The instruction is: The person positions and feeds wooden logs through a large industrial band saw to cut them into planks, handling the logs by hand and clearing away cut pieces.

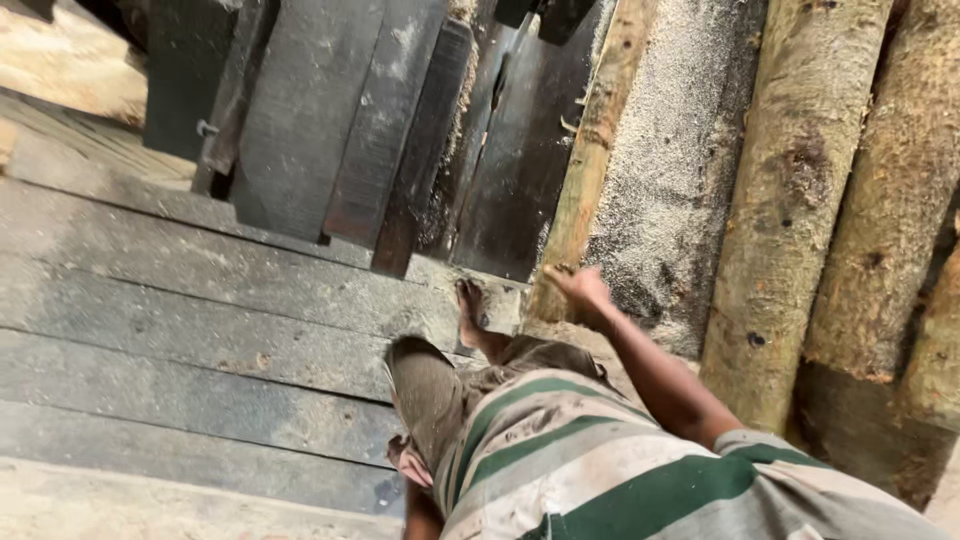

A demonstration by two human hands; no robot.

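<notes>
My right hand (580,292) reaches forward with its fingers spread and rests against the near end of a rough sawn timber (592,150) that runs away from me. It does not grip the timber. My left hand (408,464) hangs low beside my thigh, mostly hidden by my striped shirt (600,470) and bent knee (425,385). I cannot tell whether it holds anything. My bare foot (470,312) stands on the plank floor just left of the timber's end.
Grey weathered floor planks (180,300) fill the left side. Dark upright metal plates of a machine (340,130) stand ahead. A sawdust-covered strip (670,170) lies right of the timber, and beyond it lie thick round logs (800,200).
</notes>
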